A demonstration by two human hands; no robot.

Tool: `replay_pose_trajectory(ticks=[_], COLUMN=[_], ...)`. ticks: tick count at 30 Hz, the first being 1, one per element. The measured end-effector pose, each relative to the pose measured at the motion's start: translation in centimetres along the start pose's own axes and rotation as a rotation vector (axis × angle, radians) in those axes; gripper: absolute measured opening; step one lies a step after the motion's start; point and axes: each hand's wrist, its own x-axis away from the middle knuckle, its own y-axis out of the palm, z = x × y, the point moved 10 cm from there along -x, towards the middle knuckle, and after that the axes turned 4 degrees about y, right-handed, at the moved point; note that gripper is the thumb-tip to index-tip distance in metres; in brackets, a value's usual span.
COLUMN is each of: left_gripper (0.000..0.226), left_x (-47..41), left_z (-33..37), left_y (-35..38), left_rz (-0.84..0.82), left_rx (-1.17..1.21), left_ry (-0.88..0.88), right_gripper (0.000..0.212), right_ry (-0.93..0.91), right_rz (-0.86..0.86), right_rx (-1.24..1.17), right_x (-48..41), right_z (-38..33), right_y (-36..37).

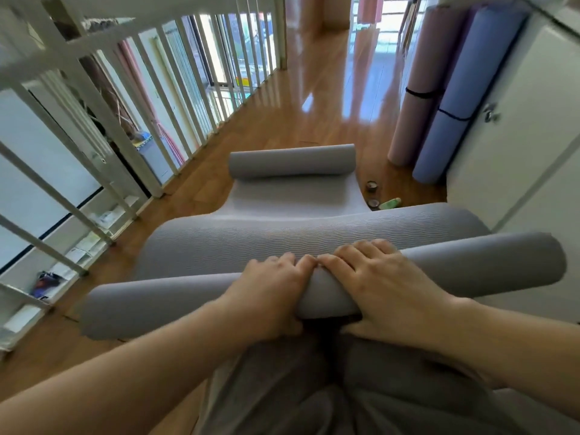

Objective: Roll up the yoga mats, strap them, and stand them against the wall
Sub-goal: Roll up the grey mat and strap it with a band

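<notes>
A railing point(94, 98) runs along my left. The grey mat point(282, 237) lies on the floor ahead, with its near end rolled just before my lap. My left hand point(273, 293) and right hand point(383, 287) touch side by side, fingers curled over that roll, gripping it. Far right, a pink mat point(417, 98) and a blue mat point(461, 89) stand rolled and strapped.

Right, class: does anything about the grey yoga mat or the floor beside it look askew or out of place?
The grey yoga mat is not flat: its far end is curled into a second roll and the middle humps up. The near roll sits slanted. A green bottle lies on its side beside the mat.
</notes>
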Motion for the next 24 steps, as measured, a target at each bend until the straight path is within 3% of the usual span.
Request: replay_pose_trajectory(ticks=[3,5,7,11,15,20,24], left_gripper=[0.078,0.078,0.081,0.082,0.077,0.070,0.081], left_x=[-1.5,-2.2,-2.5,-1.7,-3.3,-4.8,-4.6], left_z=[-0.8,-1.3,-1.8,-0.6,-2.6,-3.5,-2.7], left_y=[0.1,0.1,-0.5,-1.2,-1.3,-1.4,-2.6], left_rz=[-0.137,-0.211,-0.158,0.144,0.075,-0.140,0.105], left_rx=[0.135,0.192,0.131,-0.154,0.056,0.247,-0.068], left_ry=[0.047,0.056,0.028,-0.049,-0.041,0.034,-0.023], right_gripper=[0.097,0.090,0.080,0.083,0.086,0.067,0.067], right_ry=[0.011,0.041,0.066,0.071,0.079,0.123,0.142], right_rz=[0.040,0.018,-0.061,-0.284,-0.367,-0.158,-0.326], right_rx=[0.056,0.023,-0.019,-0.166,-0.137,-0.033,-0.177], right_x=[-0.2,-1.1,-2.4,-4.2,-5.3,-4.8,-7.0], right_z=[-0.1,0.5,1.0,2.3,2.8,2.5,4.4], right_y=[0.0,0.6,1.1,2.1,1.8,1.3,1.5])
